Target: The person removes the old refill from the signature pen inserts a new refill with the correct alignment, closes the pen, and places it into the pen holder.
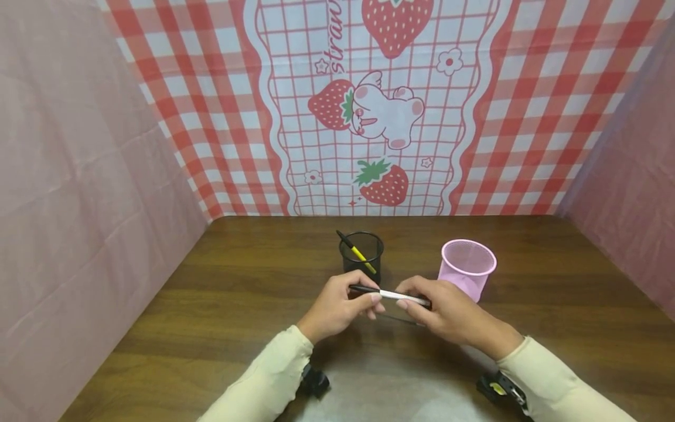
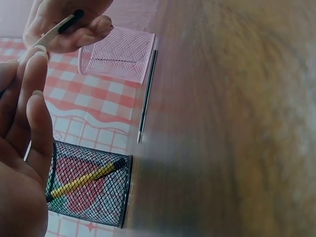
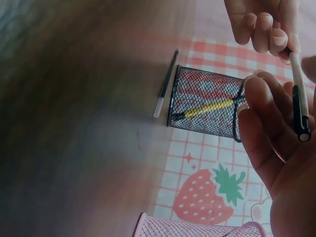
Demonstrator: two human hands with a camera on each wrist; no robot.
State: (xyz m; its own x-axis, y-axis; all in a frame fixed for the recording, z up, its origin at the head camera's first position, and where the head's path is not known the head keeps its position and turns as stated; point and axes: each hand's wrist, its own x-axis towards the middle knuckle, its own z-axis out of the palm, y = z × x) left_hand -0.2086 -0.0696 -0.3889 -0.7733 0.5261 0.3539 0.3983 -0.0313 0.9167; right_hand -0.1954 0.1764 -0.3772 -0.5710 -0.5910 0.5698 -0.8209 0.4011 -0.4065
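Between both hands is a white pen with black ends, lying almost level above the table. My left hand pinches its black left end between thumb and fingers. The other end, where a black clip shows in the right wrist view, is held by my right hand. Beneath the hands a thin pen refill with a dark ink tube lies on the table, apart from both. Just beyond my left hand stands a black mesh pen cup with a yellow and black pen leaning in it.
A pink mesh cup stands upright behind my right hand. The brown wooden table ends at a strawberry-print cloth. Plain pink cloths hang at both sides.
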